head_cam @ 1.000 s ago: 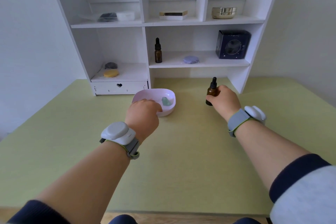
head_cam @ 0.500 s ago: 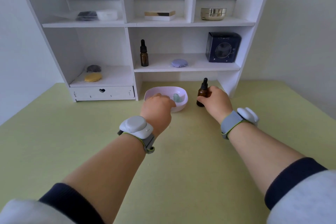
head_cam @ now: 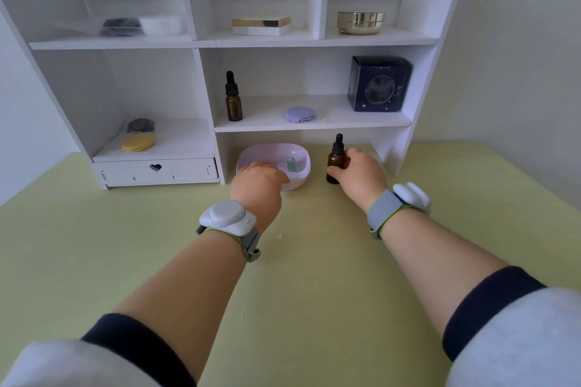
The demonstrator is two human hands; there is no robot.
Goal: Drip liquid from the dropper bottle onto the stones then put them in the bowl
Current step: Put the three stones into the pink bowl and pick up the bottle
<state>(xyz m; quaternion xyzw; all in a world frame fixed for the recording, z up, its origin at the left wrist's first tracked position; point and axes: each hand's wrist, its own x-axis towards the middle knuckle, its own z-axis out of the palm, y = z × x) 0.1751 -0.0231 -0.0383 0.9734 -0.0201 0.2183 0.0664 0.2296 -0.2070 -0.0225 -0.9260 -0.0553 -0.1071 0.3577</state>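
While the right hand [head_cam: 361,176] grips the upright amber dropper bottle [head_cam: 334,161] at three o'clock of the lilac bowl [head_cam: 271,146], the left hand [head_cam: 257,187] covers its seven o'clock rim, grip unclear; a green stone [head_cam: 291,164] lies inside.

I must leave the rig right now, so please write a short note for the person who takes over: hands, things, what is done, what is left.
Hands: the left hand is at the near rim of the bowl, fingers hidden, grip unclear. The right hand grips the dropper bottle, which stands upright on the table, cap on.
Done: one greenish stone lies in the bowl.
To do: no other stone shows outside it; whether liquid was dripped on it cannot be seen.
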